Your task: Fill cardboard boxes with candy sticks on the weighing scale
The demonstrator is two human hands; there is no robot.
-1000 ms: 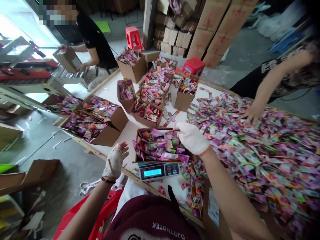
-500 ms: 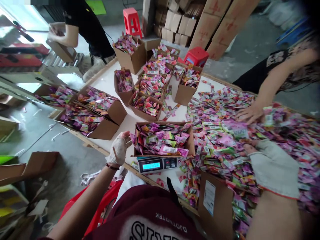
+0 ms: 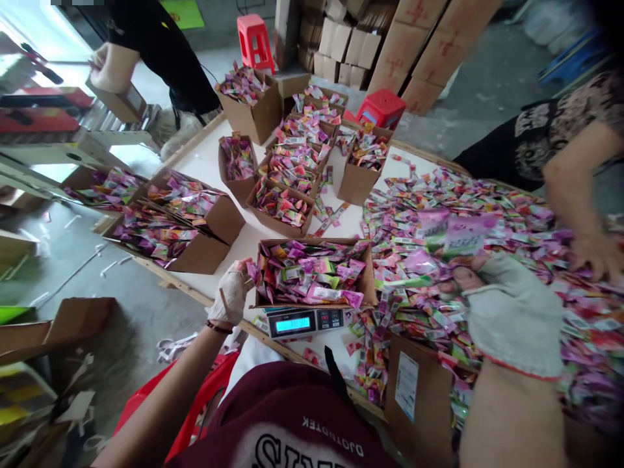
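A cardboard box [image 3: 364, 286] full of colourful sachets sits on a digital scale [image 3: 302, 321] at the table's near edge. My left hand [image 3: 231, 294], in a white fingerless glove, grips the box's left wall. My right hand [image 3: 507, 311], in a white glove, is lifted over the big loose pile of sachets [image 3: 487, 273] on the right and holds a bunch of pink and green sachets [image 3: 455, 237] in closed fingers.
Several more filled boxes [image 3: 283, 208] stand on the white table [image 3: 214, 169] beyond the scale. A person's hand [image 3: 597, 253] reaches into the pile at right. Another person [image 3: 146, 45] holds a box at far left. A flat carton [image 3: 419, 396] lies near me; red stools [image 3: 380, 107] behind.
My right hand left the box on the scale, swept right to the pile, and now lifts a bunch of sachets. The other person's hand moved right across the pile.
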